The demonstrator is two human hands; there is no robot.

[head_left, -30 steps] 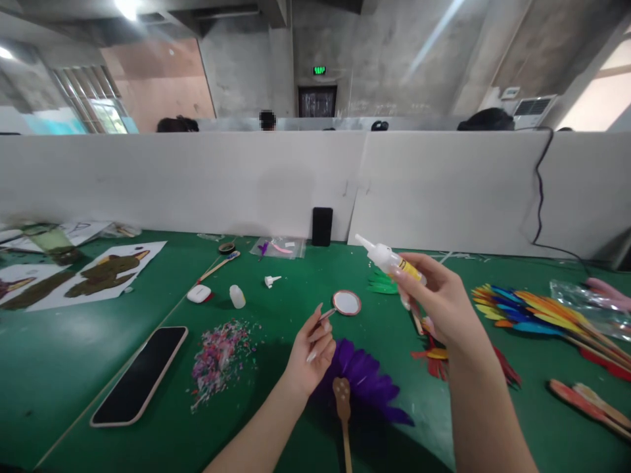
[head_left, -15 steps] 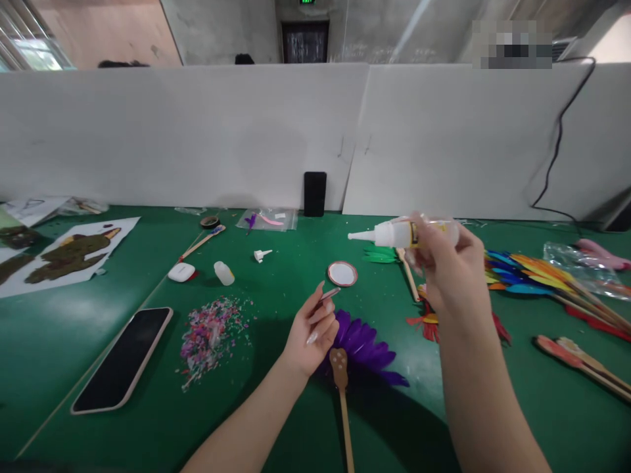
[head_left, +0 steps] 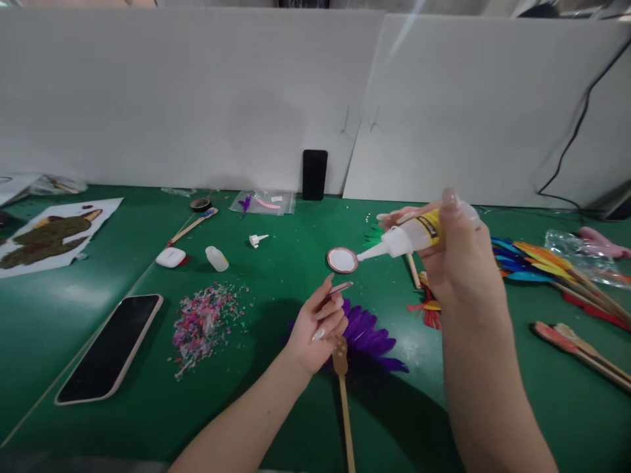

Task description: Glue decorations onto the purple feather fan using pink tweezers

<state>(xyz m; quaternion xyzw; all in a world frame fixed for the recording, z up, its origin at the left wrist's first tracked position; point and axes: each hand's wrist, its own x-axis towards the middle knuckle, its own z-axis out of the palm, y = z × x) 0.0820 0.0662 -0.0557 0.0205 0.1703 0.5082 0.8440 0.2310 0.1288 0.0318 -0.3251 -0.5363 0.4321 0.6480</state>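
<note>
My right hand (head_left: 466,263) is closed around a squeeze glue bottle (head_left: 410,238) with a yellow label. The bottle tilts down to the left. Its thin nozzle tip appears at the right rim of a small round white dish (head_left: 342,260) with a red edge; whether they touch I cannot tell. My left hand (head_left: 315,328) is closed with a slim pinkish stick-like piece (head_left: 341,288) between its fingers, most of it hidden. Beneath that hand lies a fan of purple feathers (head_left: 369,338), partly covered, with a brown-headed wooden stick (head_left: 344,407) over it.
Multicoloured confetti-like bits (head_left: 204,325) and a phone (head_left: 111,348) lie on the left. A white cap (head_left: 257,240) and a small bottle (head_left: 217,259) stand behind. Colourful feathers (head_left: 532,259) and wooden sticks (head_left: 582,351) lie right. A white partition (head_left: 172,98) edges the table.
My right hand has tipped the glue bottle, bringing its nozzle down to the white dish. The left hand keeps its hold and has barely moved. The view has tilted downward.
</note>
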